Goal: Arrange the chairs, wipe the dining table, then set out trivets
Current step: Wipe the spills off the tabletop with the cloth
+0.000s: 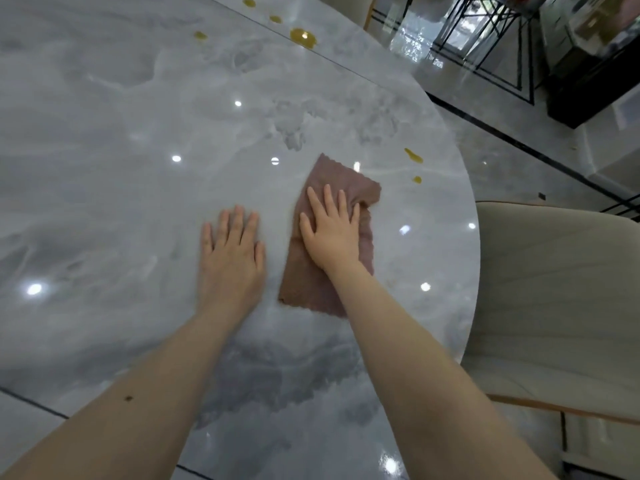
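Note:
A glossy grey marble dining table (121, 140) fills most of the view. My right hand (332, 230) presses flat, fingers straight, on a brown cloth (311, 285) spread on the tabletop near its right edge. My left hand (232, 247) rests flat on the bare marble just left of the cloth. Yellow spill marks (414, 155) lie on the table to the right of the cloth's far corner. More yellow drops (303, 38) sit near the far edge. A beige upholstered chair (554, 289) stands against the table's right side.
A dark metal-framed stand (485, 46) and a black cabinet (588, 81) stand on the shiny tiled floor beyond the table at the upper right. Black lines run across the floor tiles.

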A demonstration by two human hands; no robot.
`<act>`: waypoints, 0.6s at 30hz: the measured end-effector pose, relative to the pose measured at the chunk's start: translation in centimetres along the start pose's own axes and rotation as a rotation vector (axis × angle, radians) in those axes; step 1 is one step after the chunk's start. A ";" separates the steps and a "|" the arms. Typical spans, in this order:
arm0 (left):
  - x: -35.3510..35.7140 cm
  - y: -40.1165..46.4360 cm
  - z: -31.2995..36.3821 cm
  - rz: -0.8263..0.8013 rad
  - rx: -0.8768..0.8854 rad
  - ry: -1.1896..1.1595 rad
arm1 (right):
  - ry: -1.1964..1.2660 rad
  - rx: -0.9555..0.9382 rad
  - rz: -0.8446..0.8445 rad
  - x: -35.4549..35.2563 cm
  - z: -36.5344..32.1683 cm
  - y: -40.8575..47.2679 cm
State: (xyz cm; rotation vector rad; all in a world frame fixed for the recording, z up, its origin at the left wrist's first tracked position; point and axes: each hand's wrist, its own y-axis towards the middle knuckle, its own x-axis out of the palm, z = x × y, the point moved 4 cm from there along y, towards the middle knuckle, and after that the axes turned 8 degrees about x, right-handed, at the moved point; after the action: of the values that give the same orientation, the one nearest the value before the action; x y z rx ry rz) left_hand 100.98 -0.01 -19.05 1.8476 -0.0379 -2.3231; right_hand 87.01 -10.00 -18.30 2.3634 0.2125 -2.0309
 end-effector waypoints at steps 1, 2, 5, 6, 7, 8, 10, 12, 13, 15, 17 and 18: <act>0.0 0.0 0.1 0.000 0.000 0.002 | 0.015 -0.059 0.007 0.1 -0.6 -1.2; -0.1 0.0 0.0 -0.002 -0.002 0.005 | 0.039 -0.126 0.013 0.2 -1.1 -2.8; -0.2 0.0 0.1 -0.008 -0.001 -0.001 | 0.079 -0.303 -0.012 0.5 -0.5 -7.7; -0.2 0.0 0.1 -0.009 0.002 -0.003 | 0.074 -0.336 -0.018 0.5 0.4 -9.1; -0.3 0.0 0.1 -0.006 0.005 -0.003 | 0.072 -0.357 -0.018 0.4 1.6 -10.2; -0.4 0.0 0.2 -0.005 0.007 -0.007 | 0.078 -0.366 -0.011 0.2 2.9 -10.9; -0.5 -0.1 0.3 -0.006 0.005 -0.023 | 0.114 -0.367 0.002 -0.2 5.6 -11.6; -0.8 -0.1 0.5 0.004 0.014 -0.014 | 0.178 -0.328 0.019 -0.8 8.2 -11.4; -0.9 -0.2 0.7 0.016 0.029 0.010 | 0.219 -0.301 0.032 -1.2 9.3 -11.1; -1.1 -0.2 1.1 0.039 0.073 0.072 | 0.291 -0.227 0.079 -2.0 11.4 -10.1; -1.0 0.1 1.6 0.022 0.137 0.133 | 0.344 -0.101 0.094 -2.5 13.5 -8.8; -0.9 0.2 1.8 0.000 0.174 0.158 | 0.370 -0.025 0.096 -2.7 14.4 -8.1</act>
State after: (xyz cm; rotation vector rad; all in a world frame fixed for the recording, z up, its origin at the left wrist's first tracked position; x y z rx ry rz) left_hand 99.46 -0.26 -17.74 2.1067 -0.2263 -2.2292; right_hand 71.54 -3.73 -17.22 2.6569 0.1234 -1.5287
